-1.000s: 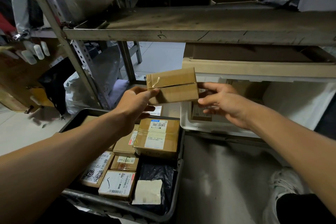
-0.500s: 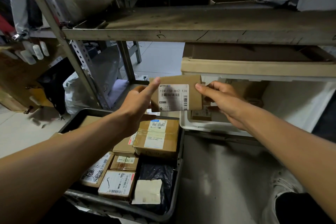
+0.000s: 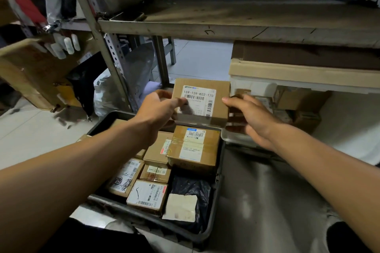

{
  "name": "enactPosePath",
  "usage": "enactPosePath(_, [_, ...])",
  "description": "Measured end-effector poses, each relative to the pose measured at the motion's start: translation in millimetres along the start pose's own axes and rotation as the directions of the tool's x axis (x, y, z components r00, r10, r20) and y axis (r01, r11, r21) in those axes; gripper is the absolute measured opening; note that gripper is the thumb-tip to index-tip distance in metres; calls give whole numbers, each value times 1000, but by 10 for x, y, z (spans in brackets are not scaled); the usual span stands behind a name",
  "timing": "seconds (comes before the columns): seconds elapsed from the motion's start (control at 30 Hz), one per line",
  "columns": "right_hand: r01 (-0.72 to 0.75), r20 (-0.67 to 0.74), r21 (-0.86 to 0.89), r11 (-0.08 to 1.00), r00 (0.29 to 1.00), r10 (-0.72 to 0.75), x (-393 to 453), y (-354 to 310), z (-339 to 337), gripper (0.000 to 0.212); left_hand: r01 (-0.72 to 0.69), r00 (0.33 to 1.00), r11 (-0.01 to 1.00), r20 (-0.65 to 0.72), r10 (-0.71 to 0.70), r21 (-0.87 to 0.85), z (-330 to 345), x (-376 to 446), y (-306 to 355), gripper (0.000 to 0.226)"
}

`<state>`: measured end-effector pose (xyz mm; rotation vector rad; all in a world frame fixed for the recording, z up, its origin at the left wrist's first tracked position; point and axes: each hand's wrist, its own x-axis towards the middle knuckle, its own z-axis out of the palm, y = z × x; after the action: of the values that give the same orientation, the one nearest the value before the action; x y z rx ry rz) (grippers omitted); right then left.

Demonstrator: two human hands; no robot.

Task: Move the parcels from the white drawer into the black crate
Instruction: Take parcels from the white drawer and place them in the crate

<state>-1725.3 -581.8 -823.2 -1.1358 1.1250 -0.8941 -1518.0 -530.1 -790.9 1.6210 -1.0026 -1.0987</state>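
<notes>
Item in hand: small cardboard parcel (image 3: pixel 202 99), label w/ barcode facing us, held upright in the air over the far end of the black crate (image 3: pixel 213 222), just in front of the white drawer (image 3: pixel 236 136). Not yet set down.

Hands: left hand (image 3: pixel 158 107) grips the parcel's left edge, thumb across the label, fingers behind. Right hand (image 3: pixel 249 118) sits at the parcel's right edge, thumb touching that edge, fingers loosely curled; we cannot tell if it bears any load.

Crate contents: approx. six boxed parcels plus one black poly bag (image 3: pixel 191 189) w/ a pale label. The largest box (image 3: pixel 194 147) lies on top at the far end, directly under the held item. Crate looks well filled, though some room remains on top.

Drawer: open, under a board below the shelf (image 3: pixel 226 24). We see several more cardboard parcels (image 3: pixel 296 100) inside; exact count unclear, the interior is partly hidden.

Assessment: task well under way, not complete. This parcel is mid-transfer; the rest in the drawer are outstanding.
</notes>
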Motion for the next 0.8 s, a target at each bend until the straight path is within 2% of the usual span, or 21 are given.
enactPosePath(0.13, [-50,43,12,999,998,49,82,103,338,21,20,998,1000,-52,-21,-14,-305,39,-142,7])
enactPosePath(0.27, [-109,84,-19,994,990,110,223,263,697,25,72,993,997,-98,-70,22,-635,101,-361,21])
enactPosePath(0.33, [-135,102,-37,990,985,138,299,333,873,20,83,988,996,-131,-77,38,-779,156,-503,25])
enactPosePath(0.47, [-163,143,-74,984,975,172,477,459,1141,7,143,970,990,-198,-138,12,-963,334,-813,17])
enactPosePath(0.6, [-185,142,-158,970,968,208,732,571,1311,9,185,960,979,-198,-199,-88,-1026,494,-1148,18])
enactPosePath(0.8, [-254,104,-180,950,956,275,1089,793,1685,4,215,931,972,-281,-232,-91,-1191,865,-1417,19])
